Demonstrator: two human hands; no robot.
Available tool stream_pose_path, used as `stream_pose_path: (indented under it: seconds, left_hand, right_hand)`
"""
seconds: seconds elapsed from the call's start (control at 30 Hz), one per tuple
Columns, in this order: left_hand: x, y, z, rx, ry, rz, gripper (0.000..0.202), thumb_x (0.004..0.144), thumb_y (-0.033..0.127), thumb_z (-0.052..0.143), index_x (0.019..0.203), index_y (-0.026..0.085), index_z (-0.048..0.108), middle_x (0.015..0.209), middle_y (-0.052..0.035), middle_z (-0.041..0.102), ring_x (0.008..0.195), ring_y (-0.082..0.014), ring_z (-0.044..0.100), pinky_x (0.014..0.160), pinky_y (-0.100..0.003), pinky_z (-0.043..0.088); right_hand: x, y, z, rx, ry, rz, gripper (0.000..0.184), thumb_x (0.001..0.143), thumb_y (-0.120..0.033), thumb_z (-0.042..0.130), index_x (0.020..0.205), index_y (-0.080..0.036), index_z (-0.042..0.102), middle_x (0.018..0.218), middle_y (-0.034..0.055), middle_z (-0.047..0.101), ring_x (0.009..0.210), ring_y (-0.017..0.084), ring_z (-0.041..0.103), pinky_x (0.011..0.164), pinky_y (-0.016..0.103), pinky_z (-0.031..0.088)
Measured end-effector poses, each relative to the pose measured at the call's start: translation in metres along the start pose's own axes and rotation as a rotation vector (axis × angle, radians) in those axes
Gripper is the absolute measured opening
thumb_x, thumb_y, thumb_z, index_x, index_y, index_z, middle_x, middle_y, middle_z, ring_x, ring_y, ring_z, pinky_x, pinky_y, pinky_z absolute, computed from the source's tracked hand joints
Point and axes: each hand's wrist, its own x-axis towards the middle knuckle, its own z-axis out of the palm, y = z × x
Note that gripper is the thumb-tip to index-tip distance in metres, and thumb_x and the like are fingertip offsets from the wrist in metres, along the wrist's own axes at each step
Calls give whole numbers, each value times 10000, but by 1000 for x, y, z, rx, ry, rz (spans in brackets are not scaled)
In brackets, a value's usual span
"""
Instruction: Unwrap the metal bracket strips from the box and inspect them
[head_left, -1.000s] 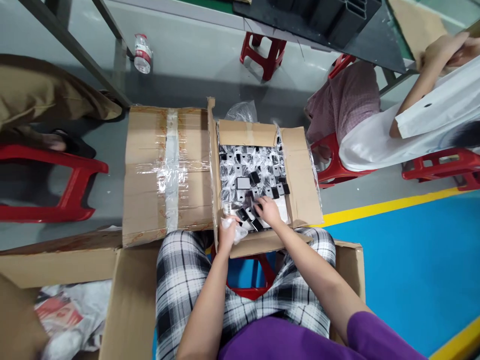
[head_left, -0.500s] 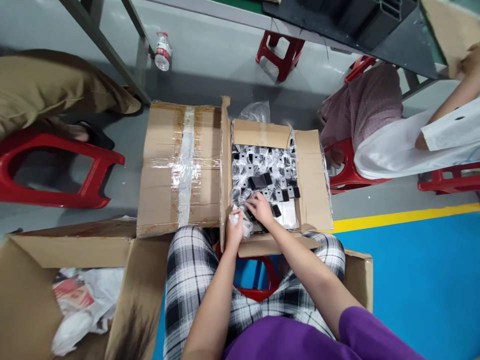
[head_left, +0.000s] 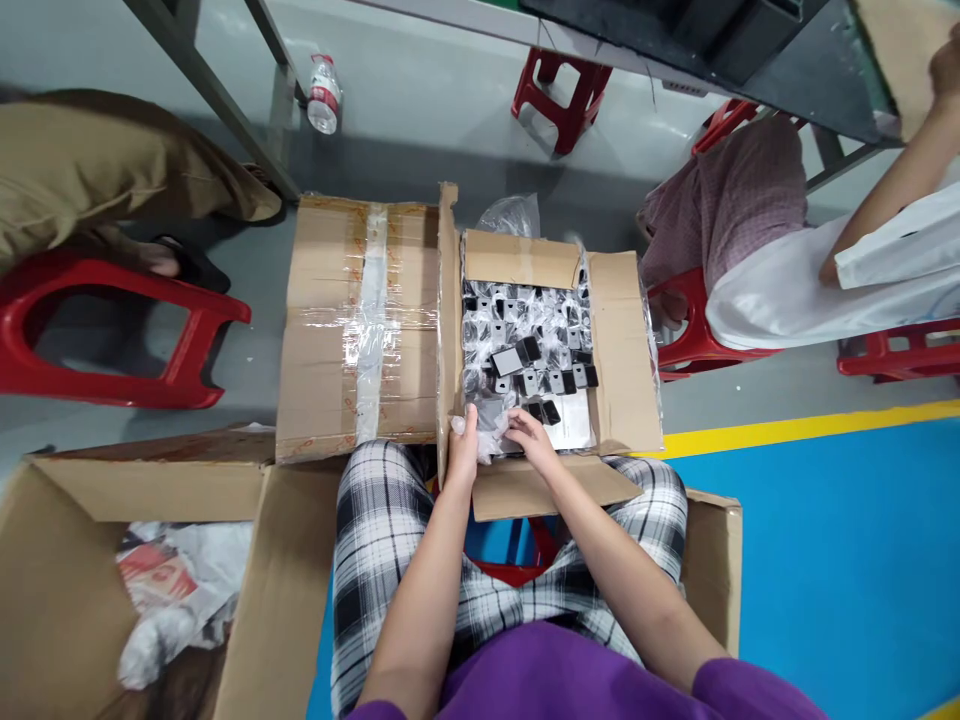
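Observation:
My left hand (head_left: 463, 447) is closed on the left side of a clear plastic bag (head_left: 491, 438), thumb on top. A flat grey piece (head_left: 489, 410) shows through or beside the film. My right hand (head_left: 531, 438) pinches the bag's right side. Both hands are over the near end of an open cardboard box (head_left: 525, 262). Rows of small grey-and-black parts (head_left: 559, 381) fill it, many in clear film. One larger grey-and-black part (head_left: 516, 357) lies askew on top. Nearer my right hand are loose black pieces (head_left: 541, 411) on a white sheet (head_left: 576, 420).
A taped carton (head_left: 405, 330) stands left of the box. At lower left, an open carton (head_left: 300, 560) holds crumpled plastic (head_left: 199, 580). Red stools (head_left: 187, 385) and seated people flank me. A workbench edge (head_left: 465, 20) crosses the top; a bottle (head_left: 324, 95) stands on the floor.
The bag has spread out between my hands and the grey piece now shows. My right hand has shifted slightly right and nearer me. The part on top now shows its grey face.

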Motion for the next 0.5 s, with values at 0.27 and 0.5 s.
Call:
stream_pose_path:
  seconds: [0.27,0.5]
  left_hand:
    - [-6,5,10,-68,55,55,487,586,590,790,766,160,648,711,-25,699,687,-160,659,650,-244,492]
    - [-14,14,11,-73,-69,16,534,641,674,699,760,157,631,699,-37,683,642,-164,650,604,-265,504]
  right_hand:
    - [-6,-4,9,261,125,99,367,733,-383,714,1009,-288,492,777,-63,560,665,101,531,609,193,451]
    - [-4,-5,4,446,129,275,484,774,-543,671,1187,-325,546,943,-11,642,701,134,607,564,240,515]
